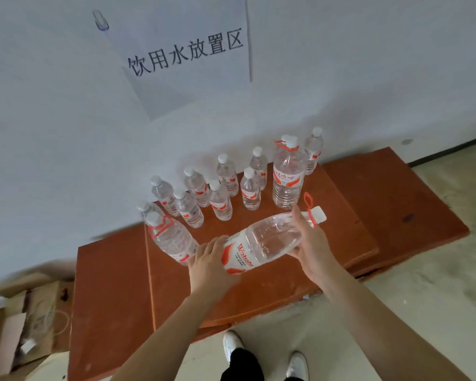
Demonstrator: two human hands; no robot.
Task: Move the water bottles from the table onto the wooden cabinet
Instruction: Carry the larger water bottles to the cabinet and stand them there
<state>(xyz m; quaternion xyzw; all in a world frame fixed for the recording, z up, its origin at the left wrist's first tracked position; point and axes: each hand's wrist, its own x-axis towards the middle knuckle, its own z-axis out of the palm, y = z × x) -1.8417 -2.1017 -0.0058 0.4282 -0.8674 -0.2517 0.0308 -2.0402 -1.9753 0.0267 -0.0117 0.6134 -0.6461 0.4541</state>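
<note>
Now: large clear bottle (pixel 261 242), red-white label, tilted | gripped by left hand (pixel 209 264) and right hand (pixel 312 243) | on wooden cabinet (pixel 259 284): two more large, nine small bottles (pixel 220 200)

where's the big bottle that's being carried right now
In the head view it is low centre, tilted sideways over the wooden cabinet, held in both hands between two upright big bottles: big bottle.

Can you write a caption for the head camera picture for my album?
Two hands, left hand and right hand, hold a big water bottle sideways above the wooden cabinet.

Both hands (pixel 212 259) (pixel 311 243) hold large bottle (pixel 261 243) sideways – above wooden cabinet (pixel 259 292).
</note>
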